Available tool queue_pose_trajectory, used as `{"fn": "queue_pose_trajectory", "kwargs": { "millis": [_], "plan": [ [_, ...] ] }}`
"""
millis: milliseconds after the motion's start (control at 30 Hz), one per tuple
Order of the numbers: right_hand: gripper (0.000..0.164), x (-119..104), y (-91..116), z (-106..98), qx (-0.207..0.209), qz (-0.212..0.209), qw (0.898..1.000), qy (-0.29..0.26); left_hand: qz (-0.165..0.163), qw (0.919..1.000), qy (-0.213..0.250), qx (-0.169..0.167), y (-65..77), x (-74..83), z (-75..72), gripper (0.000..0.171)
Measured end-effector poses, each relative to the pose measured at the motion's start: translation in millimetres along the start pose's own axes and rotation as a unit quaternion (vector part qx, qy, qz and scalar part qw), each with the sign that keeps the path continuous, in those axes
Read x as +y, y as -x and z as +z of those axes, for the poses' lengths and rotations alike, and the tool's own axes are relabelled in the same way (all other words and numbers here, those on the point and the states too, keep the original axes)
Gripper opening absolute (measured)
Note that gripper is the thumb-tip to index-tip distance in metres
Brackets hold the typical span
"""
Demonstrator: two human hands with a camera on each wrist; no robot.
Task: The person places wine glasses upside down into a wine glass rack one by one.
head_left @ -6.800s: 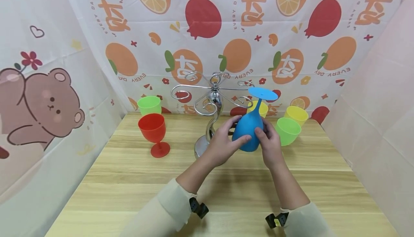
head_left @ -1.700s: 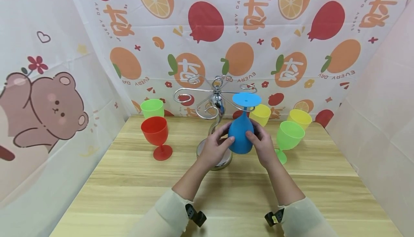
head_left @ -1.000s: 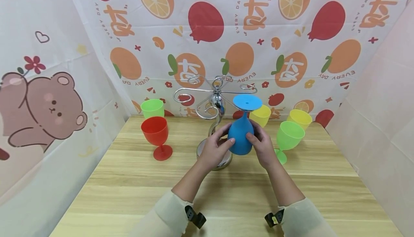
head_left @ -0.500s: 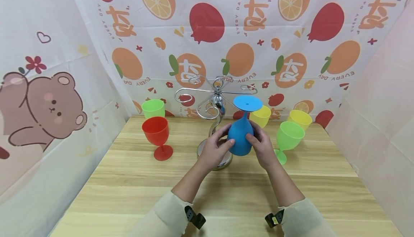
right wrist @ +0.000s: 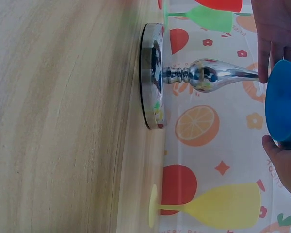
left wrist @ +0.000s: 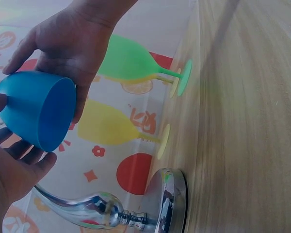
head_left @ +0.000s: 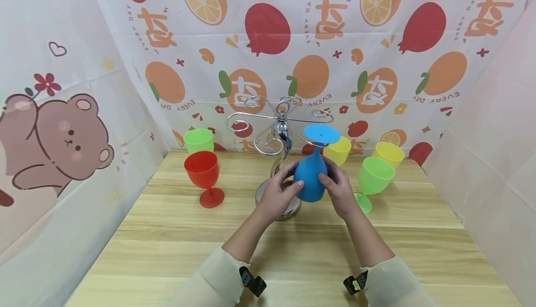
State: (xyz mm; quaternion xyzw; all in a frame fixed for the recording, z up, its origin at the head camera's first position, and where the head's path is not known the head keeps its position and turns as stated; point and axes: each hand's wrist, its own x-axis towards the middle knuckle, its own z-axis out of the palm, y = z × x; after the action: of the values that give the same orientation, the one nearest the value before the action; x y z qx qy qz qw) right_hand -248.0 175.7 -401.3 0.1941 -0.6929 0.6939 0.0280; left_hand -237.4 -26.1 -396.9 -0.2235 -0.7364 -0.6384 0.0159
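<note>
A blue plastic goblet hangs upside down above the table, foot uppermost and slightly tilted to the right. My left hand grips its bowl from the left, and my right hand from the right. Just behind is a chrome stemware rack with curled wire arms. One front-right arm reaches the goblet's stem just beneath the foot; whether the wire touches it cannot be told. In the left wrist view the open mouth of the blue goblet shows between both hands. The rack's base stands on the table in the right wrist view.
On the wooden table, a red goblet stands at left with a green one behind it. To the right are another green goblet and two yellow ones. Printed cloth walls surround the table.
Since the earliest frame, both hands have brought the blue goblet left and turned it more upright, its stem coming to the rack's arm. Over the last second its foot has lowered very slightly.
</note>
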Motion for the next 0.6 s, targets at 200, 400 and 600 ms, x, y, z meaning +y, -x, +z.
{"fn": "queue_pose_trajectory", "kwargs": {
  "millis": [200, 400, 600],
  "plan": [
    [0.06, -1.1, -0.6, -0.1, -0.001, 0.0, 1.0, -0.001, 0.003, 1.0, 0.002, -0.001, -0.3, -0.6, -0.3, 0.057],
    [0.063, -0.3, 0.0, 0.0, -0.004, -0.003, 1.0, -0.004, 0.001, 1.0, 0.003, -0.004, -0.1, -3.2, -0.6, 0.059],
    [0.063, -0.1, 0.0, -0.2, -0.001, -0.005, 1.0, -0.002, 0.001, 1.0, 0.004, -0.005, -1.0, -4.4, -0.6, 0.059]
  ]
}}
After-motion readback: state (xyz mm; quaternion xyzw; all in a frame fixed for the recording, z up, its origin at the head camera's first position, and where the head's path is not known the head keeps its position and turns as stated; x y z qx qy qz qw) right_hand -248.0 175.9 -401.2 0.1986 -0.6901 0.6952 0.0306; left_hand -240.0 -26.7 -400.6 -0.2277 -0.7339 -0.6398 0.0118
